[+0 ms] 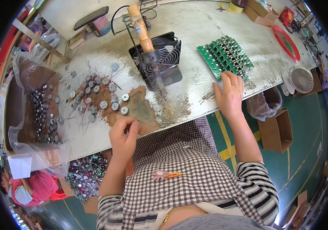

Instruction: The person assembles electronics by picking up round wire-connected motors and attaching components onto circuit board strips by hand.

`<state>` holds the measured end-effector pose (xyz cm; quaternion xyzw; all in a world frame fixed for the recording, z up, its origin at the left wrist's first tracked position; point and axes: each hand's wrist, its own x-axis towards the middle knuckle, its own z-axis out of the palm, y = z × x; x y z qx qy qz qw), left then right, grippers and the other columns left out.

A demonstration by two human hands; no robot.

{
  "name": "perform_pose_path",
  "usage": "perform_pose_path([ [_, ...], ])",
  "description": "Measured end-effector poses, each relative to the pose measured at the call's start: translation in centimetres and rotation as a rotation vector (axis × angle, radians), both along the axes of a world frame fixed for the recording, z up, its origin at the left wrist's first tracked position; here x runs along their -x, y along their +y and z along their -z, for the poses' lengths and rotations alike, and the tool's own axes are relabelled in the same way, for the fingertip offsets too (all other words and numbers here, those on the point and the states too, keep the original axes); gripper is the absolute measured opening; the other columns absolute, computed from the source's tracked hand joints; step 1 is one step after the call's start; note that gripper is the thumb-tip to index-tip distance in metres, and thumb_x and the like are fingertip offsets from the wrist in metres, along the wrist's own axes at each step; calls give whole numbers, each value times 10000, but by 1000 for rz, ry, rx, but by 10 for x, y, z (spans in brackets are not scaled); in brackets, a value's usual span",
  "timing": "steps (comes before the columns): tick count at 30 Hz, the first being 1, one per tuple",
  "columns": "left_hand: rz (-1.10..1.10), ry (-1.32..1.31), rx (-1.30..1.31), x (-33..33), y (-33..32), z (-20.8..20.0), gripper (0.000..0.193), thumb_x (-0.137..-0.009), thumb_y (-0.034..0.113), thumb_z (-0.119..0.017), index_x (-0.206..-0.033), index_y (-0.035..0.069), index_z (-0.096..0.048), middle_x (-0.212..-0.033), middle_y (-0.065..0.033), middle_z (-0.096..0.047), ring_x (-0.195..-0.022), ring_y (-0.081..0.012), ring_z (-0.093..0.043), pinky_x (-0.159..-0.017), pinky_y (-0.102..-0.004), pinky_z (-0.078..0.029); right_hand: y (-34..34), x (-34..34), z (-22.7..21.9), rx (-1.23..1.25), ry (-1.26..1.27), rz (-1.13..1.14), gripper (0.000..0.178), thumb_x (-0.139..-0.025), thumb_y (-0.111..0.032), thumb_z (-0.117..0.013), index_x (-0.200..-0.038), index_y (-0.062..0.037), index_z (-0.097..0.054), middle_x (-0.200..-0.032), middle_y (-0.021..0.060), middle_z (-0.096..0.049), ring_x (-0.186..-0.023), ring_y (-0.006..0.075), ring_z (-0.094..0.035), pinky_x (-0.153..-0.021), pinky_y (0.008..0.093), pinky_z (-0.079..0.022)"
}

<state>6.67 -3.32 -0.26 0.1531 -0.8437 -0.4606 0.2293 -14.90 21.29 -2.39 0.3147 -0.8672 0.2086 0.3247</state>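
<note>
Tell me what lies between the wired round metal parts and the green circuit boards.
In the head view, a wooden-handled soldering iron and a black fan lie between the wired round metal parts and the green circuit boards.

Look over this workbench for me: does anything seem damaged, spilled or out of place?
Yes: the white tabletop looks worn, with dark, scuffed stains near the fan. The round metal parts also look untidy, scattered loosely with thin wires sprawling, while the green boards sit in close rows. Nothing obviously spilled.
</note>
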Motion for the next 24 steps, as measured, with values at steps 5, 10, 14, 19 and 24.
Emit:
perform_pose_path([
  [5, 81, 22, -23, -2, 22, -4, 69, -840, 53, -621, -811, -5, -597, -727, -39, -580, -633, -90, -519, -569, -236, -411, -2, 4, 3, -64, 99, -93, 144, -711, -50, -679, -847, -41, -632, -892, 70, -618, -812, 256, -547, -730, 389, -380],
  [10, 389, -266, -868, 27, 47, -2, 166, -931, 135, -536, -1032, 3, -543, -898, -90, -637, -774, -146, -627, -681, -236, -488, -10, -37, -4, -4, 86, -338, 133, -646, -50, -666, -770, -59, -618, -854, 47, -599, -776, 230, -534, -704, 370, -364],
  [14, 385, -323, -1125, 54, 68, 9, 277, -962, 197, -499, -1154, 3, -452, -1038, -141, -606, -886, -196, -639, -755, -281, -521, -9, -56, -9, 34, 52, -529, 211, -593, -52, -679, -798, -45, -627, -871, 53, -605, -746, 230, -533, -670, 368, -392],
  [19, 338, -288, -1239, 63, 76, 21, 184, -961, 188, -500, -1065, 42, -457, -914, -82, -598, -817, -170, -633, -698, -281, -533, -11, -67, -1, 168, -154, -840, 288, -603, -30, -722, -864, -4, -603, -909, 102, -608, -719, 256, -551, -614, 370, -429],
  [24, 294, -313, -1185, 53, 73, 20, 145, -958, 159, -491, -1021, 37, -447, -854, -80, -599, -696, -180, -652, -590, -218, -503, -11, -74, 6, 407, -710, -874, 110, -875, -75, -527, -952, -1, -498, -1044, 197, -570, -913, 300, -568, -824, 370, -453],
])
